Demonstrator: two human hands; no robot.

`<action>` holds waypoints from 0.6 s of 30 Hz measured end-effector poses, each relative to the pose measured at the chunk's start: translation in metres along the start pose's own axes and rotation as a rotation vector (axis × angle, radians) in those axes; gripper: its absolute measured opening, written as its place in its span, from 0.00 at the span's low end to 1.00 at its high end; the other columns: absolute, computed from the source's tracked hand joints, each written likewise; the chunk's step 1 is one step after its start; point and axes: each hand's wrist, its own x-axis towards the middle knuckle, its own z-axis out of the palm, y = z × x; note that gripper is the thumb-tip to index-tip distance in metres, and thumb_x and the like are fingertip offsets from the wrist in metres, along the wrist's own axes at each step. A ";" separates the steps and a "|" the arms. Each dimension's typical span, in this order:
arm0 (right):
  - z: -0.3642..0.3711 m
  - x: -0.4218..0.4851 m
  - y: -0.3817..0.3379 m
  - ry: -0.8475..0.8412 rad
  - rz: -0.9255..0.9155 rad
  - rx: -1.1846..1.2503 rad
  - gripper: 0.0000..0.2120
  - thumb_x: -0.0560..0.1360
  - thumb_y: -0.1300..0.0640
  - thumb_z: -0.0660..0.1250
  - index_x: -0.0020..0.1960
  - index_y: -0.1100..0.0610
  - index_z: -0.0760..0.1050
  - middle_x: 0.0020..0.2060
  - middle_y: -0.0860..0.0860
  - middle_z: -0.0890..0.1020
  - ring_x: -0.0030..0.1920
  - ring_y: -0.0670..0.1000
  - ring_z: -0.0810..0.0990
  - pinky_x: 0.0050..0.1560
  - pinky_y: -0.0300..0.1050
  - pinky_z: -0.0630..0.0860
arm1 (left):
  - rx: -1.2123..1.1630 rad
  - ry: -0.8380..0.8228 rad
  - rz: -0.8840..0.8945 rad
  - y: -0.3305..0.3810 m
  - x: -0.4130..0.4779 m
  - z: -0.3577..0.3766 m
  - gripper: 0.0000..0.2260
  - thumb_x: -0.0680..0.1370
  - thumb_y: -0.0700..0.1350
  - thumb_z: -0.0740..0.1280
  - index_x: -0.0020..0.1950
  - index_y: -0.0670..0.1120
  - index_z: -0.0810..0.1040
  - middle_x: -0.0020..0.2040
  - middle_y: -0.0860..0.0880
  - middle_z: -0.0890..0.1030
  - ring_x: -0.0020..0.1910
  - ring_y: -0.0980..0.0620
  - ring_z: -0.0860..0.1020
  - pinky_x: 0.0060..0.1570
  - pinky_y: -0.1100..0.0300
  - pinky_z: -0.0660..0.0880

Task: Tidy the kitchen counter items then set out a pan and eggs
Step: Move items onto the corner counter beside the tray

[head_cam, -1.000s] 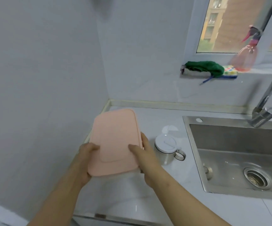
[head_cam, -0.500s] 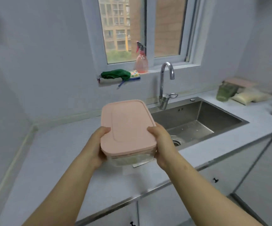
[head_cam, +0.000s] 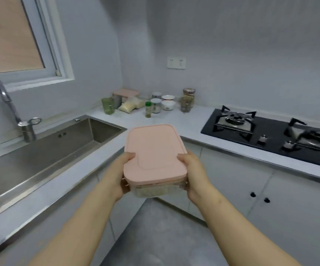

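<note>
A clear food container with a pink lid (head_cam: 153, 150) is held in the air in front of me, over the floor near the counter's inner corner. My left hand (head_cam: 119, 175) grips its left side, thumb on the lid. My right hand (head_cam: 193, 173) grips its right side the same way. Pale contents show through the clear wall. No pan or eggs are in view.
A steel sink (head_cam: 40, 150) with a tap (head_cam: 7, 100) lies to the left. Several jars, bowls, a green cup (head_cam: 108, 106) and another pink-lidded box (head_cam: 125, 93) crowd the far corner. A black gas hob (head_cam: 270, 131) sits on the right counter above white cabinets.
The view has swung right from the left corner and window past the sink to the hob corner. Both hands kept hold of the container, carrying it off the counter and to the right.
</note>
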 end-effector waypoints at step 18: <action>-0.413 0.018 -0.068 0.743 -0.144 0.281 0.12 0.78 0.57 0.56 0.60 0.47 0.69 0.46 0.47 0.78 0.40 0.49 0.76 0.30 0.39 0.70 | 0.331 -0.633 -0.240 -0.124 0.036 0.478 0.06 0.74 0.48 0.63 0.50 0.50 0.75 0.54 0.47 0.80 0.52 0.44 0.76 0.50 0.48 0.74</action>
